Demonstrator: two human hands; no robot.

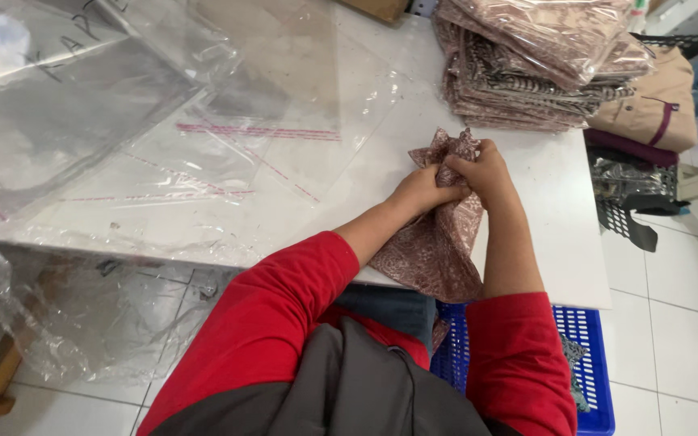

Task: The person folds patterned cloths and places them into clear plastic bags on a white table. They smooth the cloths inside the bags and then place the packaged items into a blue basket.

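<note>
At the far left, a loose spread of clear plastic sleeve bags with thin pink adhesive strips (203, 153) covers most of the white tabletop (559, 202). They lie flat and overlapped with their strip ends turned toward the person, so a single bag can be drawn off the top. One more crumpled clear sheet (82, 315) hangs off the table's near edge, slack and out of the working area.

Moving right, the left hand (420, 190) is closed tight around the bunched upper part of a soft brown-and-cream patterned cloth (434, 242). The right hand (485, 171) is just beside it and touching it, also curled shut on the same bunch of fabric. Both grips sit close together at the cloth's top, which lets the rest of it fall freely; the cloth lies near the table's front edge, its lower end drooping over the edge toward the person's lap. Red sleeves cover both forearms.

Below the right arm, a blue perforated plastic crate (587, 355) stands on the tiled floor. Further right and toward the back of the table, a tall stack of folded, bagged cloths in the same brown pattern (535, 64) sits well apart from the hands, squared up and kept clear of the loose bags.
</note>
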